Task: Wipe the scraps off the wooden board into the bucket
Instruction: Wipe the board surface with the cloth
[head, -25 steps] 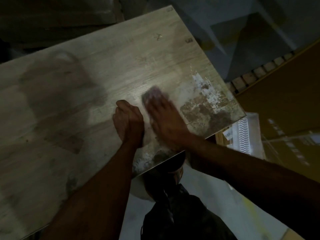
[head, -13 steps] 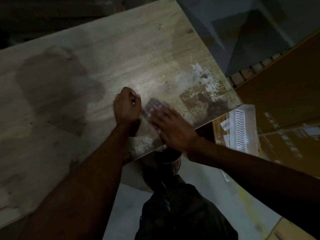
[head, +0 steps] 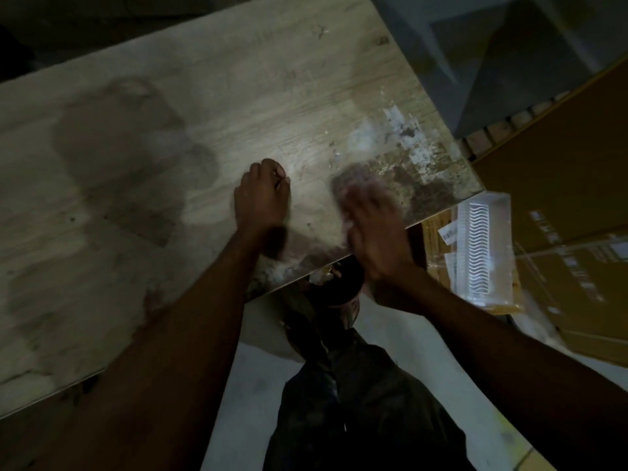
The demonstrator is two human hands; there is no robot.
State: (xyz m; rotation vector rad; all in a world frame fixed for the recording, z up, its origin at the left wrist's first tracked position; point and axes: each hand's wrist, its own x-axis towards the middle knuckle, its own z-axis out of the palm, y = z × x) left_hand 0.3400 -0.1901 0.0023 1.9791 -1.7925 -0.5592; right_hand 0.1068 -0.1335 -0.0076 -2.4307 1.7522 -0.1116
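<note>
Dim workroom: on the wooden board [head: 238, 96], the flat, released right hand [head: 370, 226] has swept rightward along the board's near edge, while the left hand [head: 261, 195] stays clenched. Scraps [head: 277, 268] linger at that edge above the bucket [head: 343, 287], so more wiping looks needed.

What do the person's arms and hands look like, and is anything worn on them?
The left forearm and the right forearm are bare to the picture's edge: no sleeves show. The left hand and the right hand wear no gloves; I see no watch, band or ring, though the right hand is blurred.
</note>
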